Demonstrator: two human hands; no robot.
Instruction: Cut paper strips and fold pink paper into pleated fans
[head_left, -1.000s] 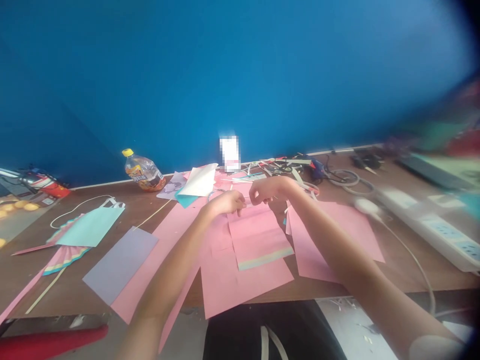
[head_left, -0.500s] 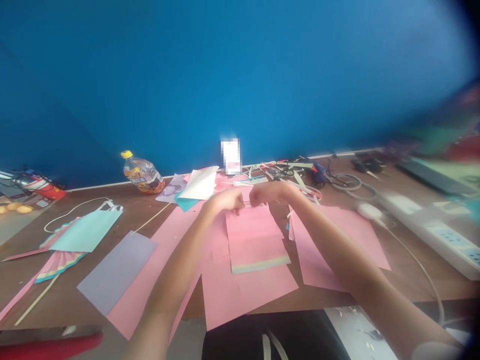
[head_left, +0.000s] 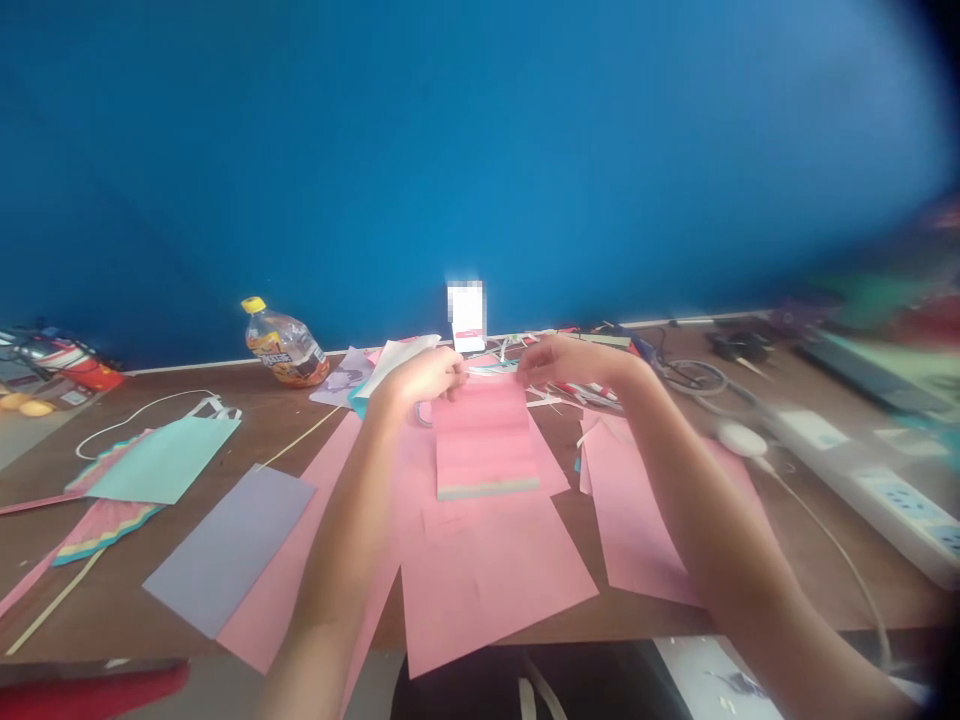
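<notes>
A pink paper sheet (head_left: 487,440) with a pale strip along its near edge and faint crosswise creases is held up by its far edge. My left hand (head_left: 429,380) pinches its far left corner, and my right hand (head_left: 551,362) has the far right corner between bent fingers. Beneath it lies a larger pink sheet (head_left: 499,590), partly covered. Other pink sheets (head_left: 645,520) lie under my right forearm and to the left. A lilac sheet (head_left: 229,550) rests left of my left forearm.
Behind my hands stands a lit phone (head_left: 468,320) amid paper strips. A yellow-capped bottle (head_left: 283,345) leans at the back left. Far left lie folded paper fans (head_left: 105,530) under a light-blue sheet (head_left: 169,455). A power strip (head_left: 892,490) and cables occupy the right.
Both hands have moved apart and slightly away from me. The creased pink sheet has risen and shifted left and away, showing more of the sheet beneath.
</notes>
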